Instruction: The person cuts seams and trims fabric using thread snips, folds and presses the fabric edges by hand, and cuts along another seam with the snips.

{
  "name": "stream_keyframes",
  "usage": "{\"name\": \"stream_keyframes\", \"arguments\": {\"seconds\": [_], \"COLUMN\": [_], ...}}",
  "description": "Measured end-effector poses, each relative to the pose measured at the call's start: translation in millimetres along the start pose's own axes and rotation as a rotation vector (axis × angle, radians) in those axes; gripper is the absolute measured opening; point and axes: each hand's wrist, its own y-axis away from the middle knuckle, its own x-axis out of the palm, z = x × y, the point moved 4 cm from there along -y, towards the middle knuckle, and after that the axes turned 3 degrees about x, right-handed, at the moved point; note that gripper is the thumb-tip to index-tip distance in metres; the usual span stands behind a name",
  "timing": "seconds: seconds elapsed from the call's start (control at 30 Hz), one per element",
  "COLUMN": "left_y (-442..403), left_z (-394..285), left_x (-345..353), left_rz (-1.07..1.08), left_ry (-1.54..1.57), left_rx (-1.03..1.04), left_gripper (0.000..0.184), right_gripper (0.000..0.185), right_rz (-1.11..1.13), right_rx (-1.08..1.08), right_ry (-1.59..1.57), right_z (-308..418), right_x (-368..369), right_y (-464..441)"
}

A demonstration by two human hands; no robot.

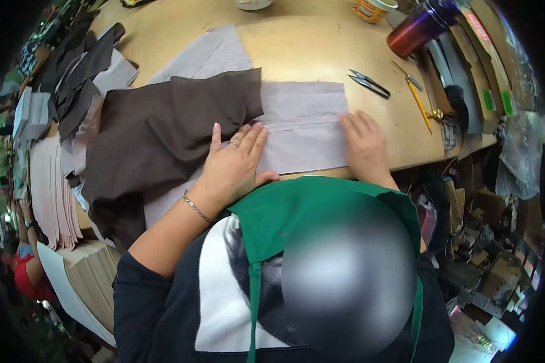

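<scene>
A light grey fabric panel (309,136) with creases across its middle lies flat near the table's front edge. Dark brown fabric (175,127), rumpled, covers its left part. My left hand (236,154) rests on the brown fabric's right edge and the grey panel, fingers spread, thumb out to the right. At the panel's right edge is my right hand (364,142), its fingers flat and slightly bent, the fingertips touching the edge. Behind the brown fabric another light grey piece (209,57) extends toward the back.
Thread snips (369,83), a yellow pencil (419,106) and a purple-red bottle (422,27) are on the right. A yellow cup (374,8) stands behind. Dark scraps (82,75) and stacked pale sheets (53,190) lie left. A person in red (30,278) is at far left.
</scene>
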Motion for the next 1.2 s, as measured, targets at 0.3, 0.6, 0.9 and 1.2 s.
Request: {"name": "stream_keyframes", "arguments": {"seconds": [0.3,0.6,0.9,1.2], "left_y": [2.2,-18.3,-26.9,-20.9], "left_z": [2.6,-6.1,-25.3,-12.8], "left_x": [-1.6,-34.6,-2.7,1.2], "left_rz": [0.008,0.235,-0.087,0.002], "left_ry": [-0.136,-0.013,0.269,0.198], "left_rx": [0.08,0.084,0.264,0.294], "left_gripper": [0.083,0.075,0.069,0.069], "right_gripper": [0.055,0.058,0.055,0.049], "right_rz": [0.233,0.23,0.248,0.276], "right_rx": [-0.191,0.126,0.043,0.108], "right_ry": [-0.211,-0.083,-0.236,-0.202], "right_z": [52.1,-20.5,-13.0,-4.7], "right_x": [24.7,-9.2,-10.7,-14.7], "right_y": [-7.6,27.0,51.4,48.2]}}
